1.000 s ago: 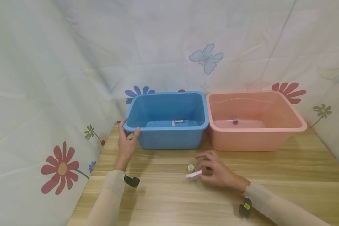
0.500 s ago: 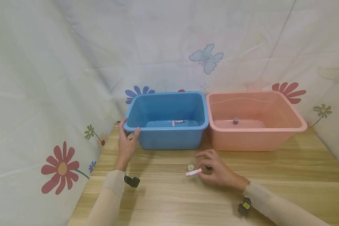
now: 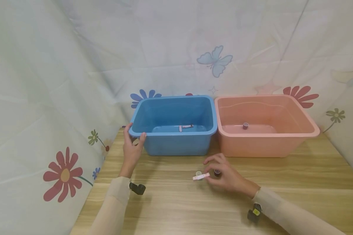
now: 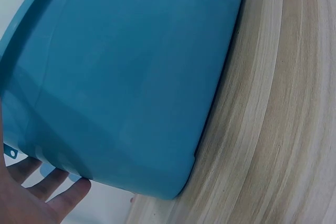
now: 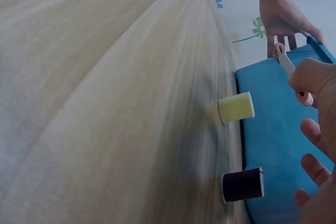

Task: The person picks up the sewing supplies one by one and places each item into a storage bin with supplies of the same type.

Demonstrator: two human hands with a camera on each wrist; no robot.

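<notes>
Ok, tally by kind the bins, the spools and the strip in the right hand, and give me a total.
Bins: 2 (blue bin, pink bin)
Spools: 3 (yellow spool, dark spool on the table, dark spool in the pink bin)
Held strip: 1
Total: 6

No readable text, brands, numbers or signs; marks on pale tape [image 3: 201, 176] too small to read.

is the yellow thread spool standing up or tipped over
Upright: in the right wrist view, the yellow thread spool stands with one flat end on the wooden table.
</notes>
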